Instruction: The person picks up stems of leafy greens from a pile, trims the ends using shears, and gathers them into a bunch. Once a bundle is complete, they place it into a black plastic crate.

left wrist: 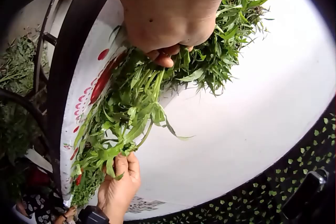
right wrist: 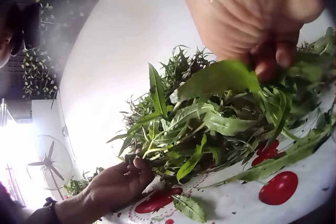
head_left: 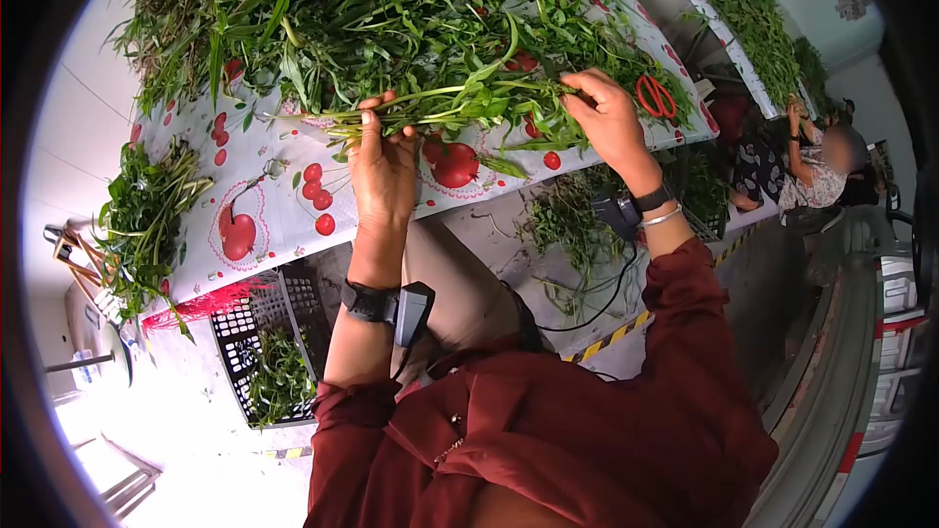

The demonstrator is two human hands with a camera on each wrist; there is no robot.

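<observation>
A loose bunch of long-stemmed leafy greens (head_left: 455,106) stretches between my two hands above the near side of the table. My left hand (head_left: 383,168) holds the pale cut ends of the stems, thumb on the near side and fingers curled behind. At the leafy end, my right hand (head_left: 611,122) pinches the tops between thumb and fingertips, as the left wrist view also shows with this hand (left wrist: 119,184) below the leaves. Beyond both hands lies a large heap of the same kind of greens (head_left: 362,10). One broad leaf (right wrist: 218,81) hangs right under my right fingers.
Red-handled scissors (head_left: 655,96) lie at the table's right. A smaller pile of greens (head_left: 152,215) rests at the left edge of the cherry-print tablecloth (head_left: 279,220). Below stands a black crate (head_left: 235,332) with greens inside. Another person (head_left: 817,161) sits at a second table far right.
</observation>
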